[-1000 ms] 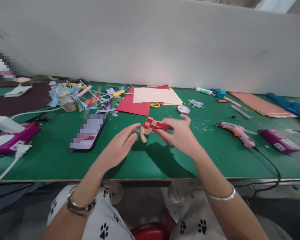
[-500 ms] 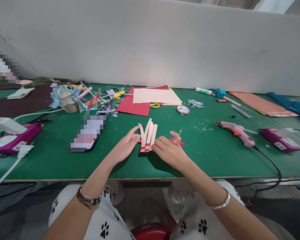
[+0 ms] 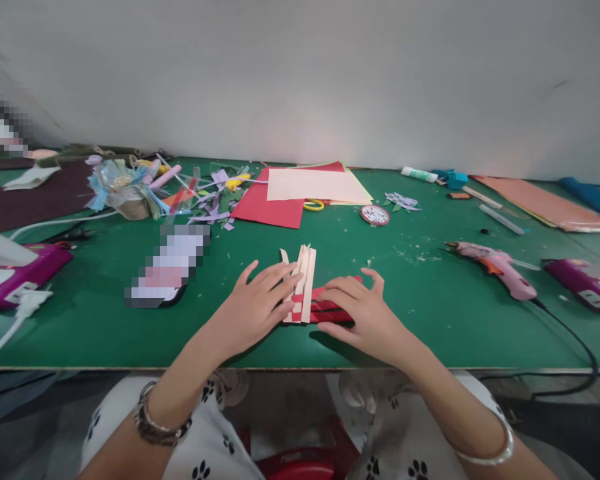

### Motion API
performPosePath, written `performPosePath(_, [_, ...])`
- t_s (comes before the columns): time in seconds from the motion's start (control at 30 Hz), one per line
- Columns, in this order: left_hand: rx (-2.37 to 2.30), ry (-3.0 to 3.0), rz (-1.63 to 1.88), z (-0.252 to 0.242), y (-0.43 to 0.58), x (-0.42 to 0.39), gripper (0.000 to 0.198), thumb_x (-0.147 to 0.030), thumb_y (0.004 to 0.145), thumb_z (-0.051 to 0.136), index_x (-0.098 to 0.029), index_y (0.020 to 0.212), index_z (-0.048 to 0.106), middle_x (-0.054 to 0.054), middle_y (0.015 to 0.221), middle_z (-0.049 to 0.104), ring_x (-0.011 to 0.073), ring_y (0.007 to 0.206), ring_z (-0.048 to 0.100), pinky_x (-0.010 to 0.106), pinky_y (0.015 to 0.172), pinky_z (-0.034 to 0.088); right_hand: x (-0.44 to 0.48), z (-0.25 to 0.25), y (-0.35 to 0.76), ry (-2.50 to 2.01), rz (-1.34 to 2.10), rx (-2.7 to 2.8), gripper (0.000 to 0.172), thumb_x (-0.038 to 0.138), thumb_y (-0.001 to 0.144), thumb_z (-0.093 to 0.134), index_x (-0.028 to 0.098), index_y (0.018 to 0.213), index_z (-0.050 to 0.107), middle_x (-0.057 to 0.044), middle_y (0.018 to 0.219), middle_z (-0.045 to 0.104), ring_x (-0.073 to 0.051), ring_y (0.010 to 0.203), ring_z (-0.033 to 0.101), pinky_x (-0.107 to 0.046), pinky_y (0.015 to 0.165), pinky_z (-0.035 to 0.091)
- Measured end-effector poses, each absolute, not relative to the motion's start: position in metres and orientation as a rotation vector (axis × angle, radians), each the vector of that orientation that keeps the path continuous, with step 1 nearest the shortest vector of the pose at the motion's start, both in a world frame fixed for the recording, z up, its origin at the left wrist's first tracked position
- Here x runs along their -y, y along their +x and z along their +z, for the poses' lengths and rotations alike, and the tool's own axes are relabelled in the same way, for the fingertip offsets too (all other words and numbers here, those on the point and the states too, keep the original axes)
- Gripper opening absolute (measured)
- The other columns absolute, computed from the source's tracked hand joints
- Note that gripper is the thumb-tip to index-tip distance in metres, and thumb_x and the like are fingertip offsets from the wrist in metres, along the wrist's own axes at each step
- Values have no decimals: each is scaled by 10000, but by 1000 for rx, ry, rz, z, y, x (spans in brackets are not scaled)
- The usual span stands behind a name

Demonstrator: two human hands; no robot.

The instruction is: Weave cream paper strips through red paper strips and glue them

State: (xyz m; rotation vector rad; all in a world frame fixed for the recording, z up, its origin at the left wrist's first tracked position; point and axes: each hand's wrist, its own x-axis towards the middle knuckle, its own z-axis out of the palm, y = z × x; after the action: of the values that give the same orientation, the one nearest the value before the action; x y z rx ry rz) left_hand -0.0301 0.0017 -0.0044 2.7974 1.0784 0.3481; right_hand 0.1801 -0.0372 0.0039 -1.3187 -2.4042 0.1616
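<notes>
Several cream paper strips (image 3: 307,280) stand out away from me on the green table, woven at their near ends with red paper strips (image 3: 333,316) that run to the right. My left hand (image 3: 260,300) lies over the left part of the weave, fingers spread and resting on the cream strips. It hides part of the red and cream crossing. My right hand (image 3: 363,303) is over the red strips, its fingers apart and slightly bent, the fingertips near the right edge of the cream strips. Neither hand grips a strip.
A phone (image 3: 173,267) lies to the left, with a purple power strip (image 3: 35,273) beyond it. Red paper (image 3: 267,210) and a pale sheet (image 3: 305,185) are at the back. On the right are a pink glue gun (image 3: 497,267) with its cord and another purple power strip (image 3: 585,283).
My left hand has moved right onto the woven strips and spread flat. My right hand has opened and shifted right, uncovering more red strips. The cream strips now lie flatter.
</notes>
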Motion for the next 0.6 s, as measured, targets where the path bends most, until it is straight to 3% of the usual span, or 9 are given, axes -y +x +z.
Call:
performPosePath(0.07, [-1080, 2800, 269, -7, -28, -1, 444, -394, 923, 182, -249, 1331, 279, 42, 1384, 341, 210, 1269, 278, 520, 1029, 139, 38, 2, 179, -1338, 194, 2387, 195, 344, 783, 541, 227, 938, 557, -6, 944, 629, -160, 886, 555, -383, 908, 168])
performPosePath(0.27, [-1146, 2792, 70, -14, -21, 2, 498, -458, 900, 233, -240, 1346, 255, 40, 1429, 221, 215, 1304, 200, 501, 1042, 106, 41, -5, 172, -1451, 193, 2404, 236, 325, 787, 534, 215, 995, 548, -46, 1028, 597, -191, 951, 526, -367, 840, 262])
performPosePath(0.6, [-1159, 2784, 103, -13, -21, 1, 543, -488, 890, 234, -225, 1365, 202, 51, 1431, 213, 224, 1308, 184, 502, 1039, 124, 46, -12, 163, -1560, 104, 2331, 331, 390, 838, 420, 200, 1093, 513, -90, 1140, 549, -223, 1062, 464, -408, 888, 231])
